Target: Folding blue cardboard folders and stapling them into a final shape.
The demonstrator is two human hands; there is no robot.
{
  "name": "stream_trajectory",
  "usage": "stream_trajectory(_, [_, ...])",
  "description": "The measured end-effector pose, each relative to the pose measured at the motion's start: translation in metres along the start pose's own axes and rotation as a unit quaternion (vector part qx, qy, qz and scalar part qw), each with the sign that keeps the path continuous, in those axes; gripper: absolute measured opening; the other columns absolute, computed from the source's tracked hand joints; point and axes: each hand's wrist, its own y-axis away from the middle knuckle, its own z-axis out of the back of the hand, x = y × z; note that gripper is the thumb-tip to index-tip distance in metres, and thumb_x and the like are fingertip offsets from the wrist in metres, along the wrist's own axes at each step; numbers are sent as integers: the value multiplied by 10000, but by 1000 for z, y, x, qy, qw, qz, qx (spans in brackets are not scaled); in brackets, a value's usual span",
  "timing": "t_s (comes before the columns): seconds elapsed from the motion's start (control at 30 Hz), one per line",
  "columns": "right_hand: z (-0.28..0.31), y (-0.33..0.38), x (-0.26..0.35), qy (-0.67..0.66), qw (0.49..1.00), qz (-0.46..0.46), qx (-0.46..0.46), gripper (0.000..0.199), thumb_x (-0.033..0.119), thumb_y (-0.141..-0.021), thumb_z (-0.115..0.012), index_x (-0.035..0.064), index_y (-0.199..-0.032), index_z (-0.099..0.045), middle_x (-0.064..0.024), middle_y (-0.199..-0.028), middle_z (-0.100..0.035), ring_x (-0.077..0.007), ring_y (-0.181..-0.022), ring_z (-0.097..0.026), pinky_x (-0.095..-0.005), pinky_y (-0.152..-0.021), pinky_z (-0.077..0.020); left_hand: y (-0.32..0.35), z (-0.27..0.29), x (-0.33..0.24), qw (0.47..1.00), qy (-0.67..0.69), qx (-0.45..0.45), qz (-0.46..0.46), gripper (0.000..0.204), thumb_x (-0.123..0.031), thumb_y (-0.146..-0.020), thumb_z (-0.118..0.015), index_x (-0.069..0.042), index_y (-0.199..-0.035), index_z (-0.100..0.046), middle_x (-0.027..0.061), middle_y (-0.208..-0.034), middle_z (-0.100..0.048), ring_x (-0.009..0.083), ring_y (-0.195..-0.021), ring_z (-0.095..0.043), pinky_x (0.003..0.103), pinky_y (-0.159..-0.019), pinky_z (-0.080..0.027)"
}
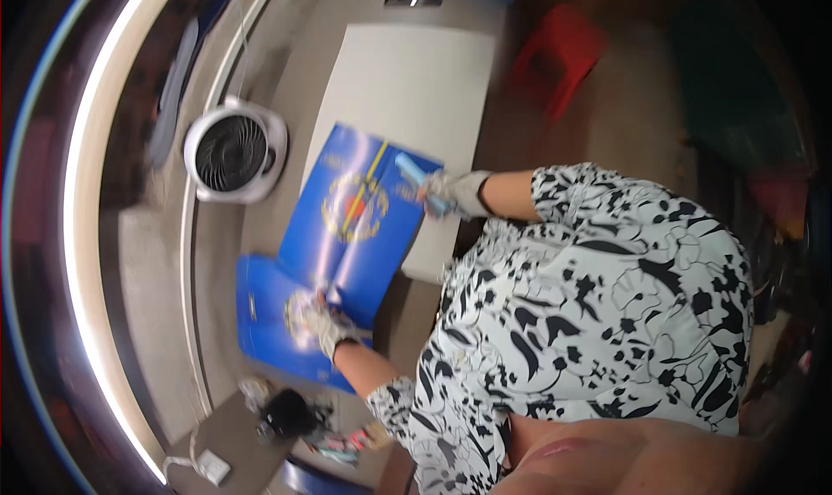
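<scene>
Clasping a partly hidden tool (409, 169) — right hand (458, 193), over blue board (347, 226), blurred left hand (331, 325) — grip unclear

– What's your large blue sheet (345, 202) like?
– Glossy, lying slantwise before you, with a yellow stripe and a round gold emblem, orange-red at its centre.
– And your other blue sheet (270, 320)?
– Beside it, also emblem-marked; you can't see whether they're joined.
– Your slim light-blue tool (406, 166)?
– In your grip, slanted over the large sheet's edge.
</scene>
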Motion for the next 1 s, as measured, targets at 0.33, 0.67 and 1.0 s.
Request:
stream_trajectory(0.33, [38,-10,-2,108,985,133,9,314,209,-710,-655,-8,-925,-580,-146,-822,-623,-219,-741,-614,-319,-647,-501,97,-57,13,945,311,96,-29,459,-273,-784,-651,-106,-1176,-480,90,-1035,-576,232,-849,-581,347,-702,-489])
stream_trajectory(0.67, [33,83,-23,217,967,135,10,388,83,-733,-654,-11,-1070,-487,-120,-736,-578,-166,-619,-567,-288,-563,-477,134,-163,42,842,349,370,180,272,-242,-855,-577,-76,-1056,-501,66,-997,-579,214,-843,-559,330,-638,-489])
stream_trajectory(1.0, [27,91,-7,415,899,93,-102,406,224,-735,-695,-8,-1007,-503,-152,-791,-578,-250,-708,-582,-339,-632,-466,156,-234,51,821,339,387,248,343,-353,-878,-539,-78,-1063,-452,103,-1000,-559,229,-871,-567,319,-664,-495])
